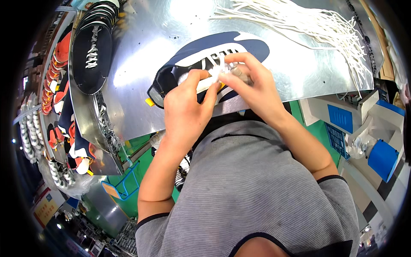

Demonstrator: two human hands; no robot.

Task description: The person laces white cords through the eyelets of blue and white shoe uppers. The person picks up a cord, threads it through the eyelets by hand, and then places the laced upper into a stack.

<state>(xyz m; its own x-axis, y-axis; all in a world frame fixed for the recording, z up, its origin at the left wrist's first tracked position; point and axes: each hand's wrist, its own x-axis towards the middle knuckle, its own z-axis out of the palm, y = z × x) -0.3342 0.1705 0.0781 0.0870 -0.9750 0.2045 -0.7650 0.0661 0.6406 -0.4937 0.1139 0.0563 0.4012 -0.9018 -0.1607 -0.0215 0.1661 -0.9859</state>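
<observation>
A navy and white shoe (195, 45) lies on its side on the metal table, its toe to the right and its dark collar to the left. White lace (214, 57) runs through its eyelets. Over the shoe's tongue, my left hand (187, 100) is closed, thumb and forefinger pinching a white lace end. My right hand (259, 83) pinches white lace right beside it, thumb against the fingers. Something beige seems wrapped round one of its fingers. Glare blurs the lace between the fingertips, and my hands hide part of the shoe's near side.
A long bundle of white shoelaces (299, 23) spreads over the far right of the metal table (132, 81). Black shoes (92, 60) stand in a row at the left edge, near racked orange and navy shoes (60, 51). Below are a blue-framed stool (124, 188) and a blue bin (382, 160).
</observation>
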